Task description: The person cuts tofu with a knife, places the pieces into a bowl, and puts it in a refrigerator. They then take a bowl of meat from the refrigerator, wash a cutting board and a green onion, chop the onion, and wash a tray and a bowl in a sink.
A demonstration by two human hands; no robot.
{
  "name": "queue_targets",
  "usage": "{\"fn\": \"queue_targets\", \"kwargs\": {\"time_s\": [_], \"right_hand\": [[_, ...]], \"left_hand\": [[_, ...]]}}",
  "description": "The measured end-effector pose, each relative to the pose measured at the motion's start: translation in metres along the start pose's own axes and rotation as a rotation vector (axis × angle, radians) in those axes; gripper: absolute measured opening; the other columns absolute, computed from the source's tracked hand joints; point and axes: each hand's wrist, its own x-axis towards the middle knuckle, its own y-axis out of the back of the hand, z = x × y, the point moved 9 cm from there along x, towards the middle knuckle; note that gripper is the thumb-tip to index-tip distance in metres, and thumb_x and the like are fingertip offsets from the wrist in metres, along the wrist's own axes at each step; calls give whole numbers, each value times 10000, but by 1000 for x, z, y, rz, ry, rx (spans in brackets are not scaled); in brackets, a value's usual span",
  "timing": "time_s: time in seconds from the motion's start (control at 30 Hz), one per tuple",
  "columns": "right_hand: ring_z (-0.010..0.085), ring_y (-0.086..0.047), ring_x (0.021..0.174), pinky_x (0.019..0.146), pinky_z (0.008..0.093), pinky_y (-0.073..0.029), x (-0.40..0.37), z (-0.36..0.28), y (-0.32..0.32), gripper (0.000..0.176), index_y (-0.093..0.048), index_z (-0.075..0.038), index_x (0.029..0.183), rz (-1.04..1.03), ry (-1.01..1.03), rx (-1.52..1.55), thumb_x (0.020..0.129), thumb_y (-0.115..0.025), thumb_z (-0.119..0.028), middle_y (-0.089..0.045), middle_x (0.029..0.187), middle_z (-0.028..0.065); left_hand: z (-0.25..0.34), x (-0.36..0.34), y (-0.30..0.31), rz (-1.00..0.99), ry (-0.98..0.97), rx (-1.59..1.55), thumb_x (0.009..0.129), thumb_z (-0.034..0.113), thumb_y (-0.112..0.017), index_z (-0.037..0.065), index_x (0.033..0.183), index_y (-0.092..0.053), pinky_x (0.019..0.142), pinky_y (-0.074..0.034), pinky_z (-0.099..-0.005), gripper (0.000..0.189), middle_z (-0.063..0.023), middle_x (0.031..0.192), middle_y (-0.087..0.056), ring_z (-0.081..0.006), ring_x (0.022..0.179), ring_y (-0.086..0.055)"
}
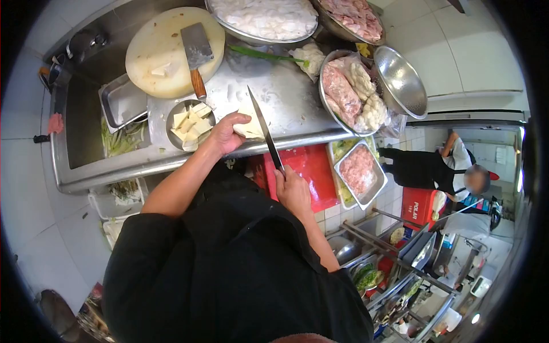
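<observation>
My right hand [294, 190] is wrapped round the black handle of a long kitchen knife [263, 123], its blade slanting up and away over the steel counter. My left hand [229, 135] grips a pale cream-coloured piece of food [249, 127] near the counter's front edge, just left of the blade. Beside my left wrist is a round steel bowl [171, 129] with pale cut chunks [192, 124] in it. Beyond it lies a thick round cutting board [151, 48] with a cleaver [197, 48] across it, wooden handle towards me.
Large bowls of white food [266, 17] and raw meat [354, 20] stand at the back. A bowl with bagged meat and cauliflower [342, 97] and a colander [401, 83] are right. A sink [86, 137] is left. Another person [429, 168] stands far right.
</observation>
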Motion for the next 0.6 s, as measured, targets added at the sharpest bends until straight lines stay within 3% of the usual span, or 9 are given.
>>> {"fn": "queue_targets", "kwargs": {"time_s": [0.07, 0.17, 0.37, 0.6], "right_hand": [[448, -620, 682, 600, 537, -494, -2, 4, 0, 237, -543, -42, 872, -7, -6, -37, 948, -539, -266, -627, 729, 244], [449, -621, 692, 618, 543, -493, -2, 5, -13, 250, -536, -33, 857, -58, -57, -56, 954, -525, -262, -624, 729, 251], [467, -612, 735, 637, 557, -482, -16, 25, -28, 257, -549, -27, 884, -108, -138, -42, 948, -550, -276, -619, 756, 270], [453, -633, 761, 684, 542, -499, -16, 29, -35, 241, -546, -16, 902, -170, -171, -86, 963, -489, -242, -639, 763, 273]], "left_hand": [[-4, 5, 4, -2, -17, 10, 822, 70, -610, -86, 1159, -529, 1019, -444, -495, 380, -228, 1183, -594, -360, 1114, -591], [1, 3, 5, -27, -3, -18, 805, 34, -646, -27, 1104, -565, 966, -488, -429, 316, -122, 1041, -626, -265, 1007, -626], [-4, -3, -4, -64, -24, 50, 813, 18, -620, -32, 1258, -485, 996, -472, -441, 468, -141, 1126, -607, -270, 1062, -611], [1, -10, -15, -50, -98, 198, 815, 3, -611, -29, 1299, -458, 986, -480, -415, 509, -144, 1173, -600, -260, 1094, -604]]}}
